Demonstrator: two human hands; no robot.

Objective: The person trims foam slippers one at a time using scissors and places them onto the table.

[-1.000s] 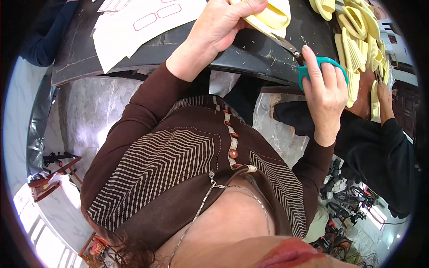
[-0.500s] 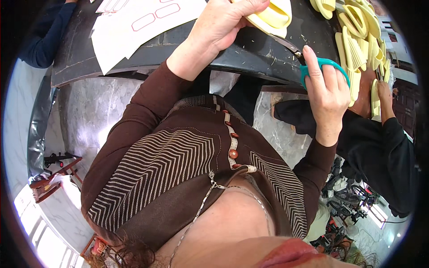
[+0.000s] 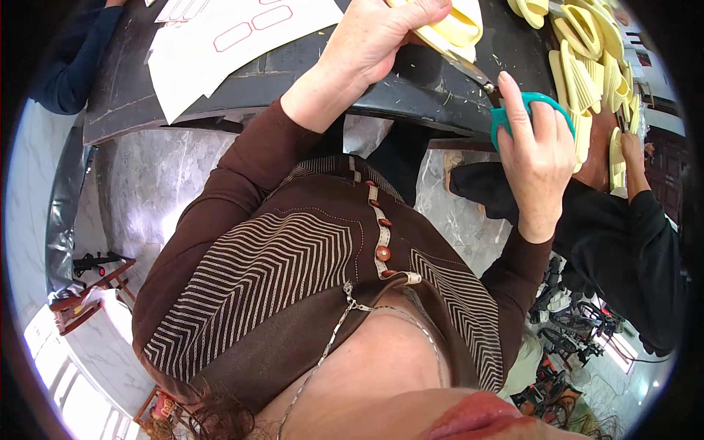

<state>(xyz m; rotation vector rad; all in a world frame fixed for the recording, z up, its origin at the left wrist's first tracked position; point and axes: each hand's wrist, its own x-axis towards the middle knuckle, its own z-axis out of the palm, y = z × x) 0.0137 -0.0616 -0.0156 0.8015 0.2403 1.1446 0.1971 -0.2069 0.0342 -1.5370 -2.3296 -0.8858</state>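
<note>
A pale yellow slipper (image 3: 463, 28) is held over the table at the top of the view by my left hand (image 3: 370, 40), its fingers closed round the edge and the thumb on top. Part of the slipper is cut off by the upper rim. My right hand (image 3: 539, 165) grips scissors with teal handles (image 3: 561, 110); its fingers go through the loop and the index finger lies stretched along the outside. The metal blades reach the slipper's near edge. Whether they touch it or pass beneath, I cannot tell.
The black table (image 3: 293, 81) carries white sheets (image 3: 198, 62) with red outlines at left and small yellow scraps near the slipper. Several yellow slippers (image 3: 579, 77) are heaped at right. Beyond them a person in black (image 3: 623, 249) has a hand at a slipper. Another person's dark sleeve (image 3: 70, 70) shows at far left.
My left hand and the slipper have shifted slightly right, nearer the scissors' pivot. The scissors have moved very little, and my right hand keeps its grip.
</note>
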